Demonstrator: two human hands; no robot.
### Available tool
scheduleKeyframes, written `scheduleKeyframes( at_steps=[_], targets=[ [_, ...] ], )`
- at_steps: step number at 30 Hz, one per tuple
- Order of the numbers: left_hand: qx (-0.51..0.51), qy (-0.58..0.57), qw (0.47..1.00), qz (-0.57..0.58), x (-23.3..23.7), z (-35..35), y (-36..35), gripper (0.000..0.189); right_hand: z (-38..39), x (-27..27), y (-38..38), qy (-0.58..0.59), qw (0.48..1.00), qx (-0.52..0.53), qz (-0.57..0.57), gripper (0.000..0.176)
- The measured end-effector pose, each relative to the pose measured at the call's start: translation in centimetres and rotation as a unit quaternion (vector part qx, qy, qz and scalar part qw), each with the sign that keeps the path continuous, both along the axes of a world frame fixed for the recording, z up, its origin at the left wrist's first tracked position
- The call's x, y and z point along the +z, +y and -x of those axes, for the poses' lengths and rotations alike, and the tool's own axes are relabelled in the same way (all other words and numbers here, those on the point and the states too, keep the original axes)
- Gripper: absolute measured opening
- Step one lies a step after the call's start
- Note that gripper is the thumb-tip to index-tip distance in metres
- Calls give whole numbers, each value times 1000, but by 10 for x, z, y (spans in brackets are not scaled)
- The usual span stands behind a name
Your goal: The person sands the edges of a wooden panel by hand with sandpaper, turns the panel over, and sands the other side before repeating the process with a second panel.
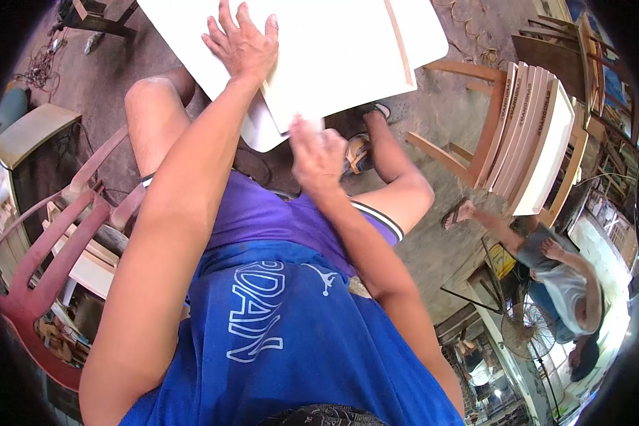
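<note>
White-painted wood is what we work on: a white panel (pixel 334 50) lies across our lap and reaches away from us over the floor (pixel 440 234), with its near edge just above our left knee (pixel 149 99). Our left hand (pixel 243 44) lies flat on the panel. Its fingers (pixel 225 14) are spread wide and grip nothing; they only press down. Our right hand (pixel 318 155) is at the near corner of the panel and it is blurred. The fingers look curled, but we cannot tell if they hold a small thing or are empty.

We judge that the right hand is rubbing this near edge. To do it well, we should let the flat hand carry weight, so the panel does not slide or tip off our legs. It sits far from the rubbed corner, so a closer hold would probably steady that corner better. The strokes should follow the edge with even pressure, because the paint at a corner may wear through quickly.

To our right, a stack of panels (pixel 532 135) leans on a wooden chair (pixel 468 71), and another person (pixel 564 284) sits beyond it. Both are well apart from our elbow. A red chair (pixel 42 277) stands close on our left.
</note>
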State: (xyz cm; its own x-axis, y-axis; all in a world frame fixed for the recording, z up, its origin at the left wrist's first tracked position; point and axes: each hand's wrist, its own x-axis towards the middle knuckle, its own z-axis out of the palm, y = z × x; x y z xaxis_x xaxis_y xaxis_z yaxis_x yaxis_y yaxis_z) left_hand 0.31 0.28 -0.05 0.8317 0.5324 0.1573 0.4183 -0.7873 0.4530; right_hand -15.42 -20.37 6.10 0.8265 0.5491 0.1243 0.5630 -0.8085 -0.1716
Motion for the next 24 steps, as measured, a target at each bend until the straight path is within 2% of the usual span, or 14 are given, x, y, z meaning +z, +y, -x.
scheduleKeyframes(
  at_steps=[3,5,7,10,13,15,20,23,24],
  targets=[
    [8,-1,1000,-11,-4,1,-2,74,4,-1,10,2,999,39,-19,54],
    [1,-3,1000,-1,-2,1,-1,73,-6,-1,-11,20,999,22,36,56],
    [-6,-4,1000,12,-5,6,1,73,-19,12,-17,-17,999,5,31,55],
    [-8,-18,1000,19,-1,1,-1,74,-1,11,6,36,997,26,55,51],
    [1,-5,1000,11,0,1,1,74,-5,17,6,25,997,42,64,48],
    [0,-5,1000,7,-2,1,-1,73,-13,19,-4,27,996,5,81,46],
    [-1,-6,1000,10,-1,1,-4,74,5,9,19,9,999,13,36,47],
    [-2,-4,1000,3,2,0,0,74,-14,-5,-18,-9,998,22,55,50],
    [-3,-5,1000,5,0,2,-1,74,-25,-4,-26,-36,998,-16,50,54]
  ],
)
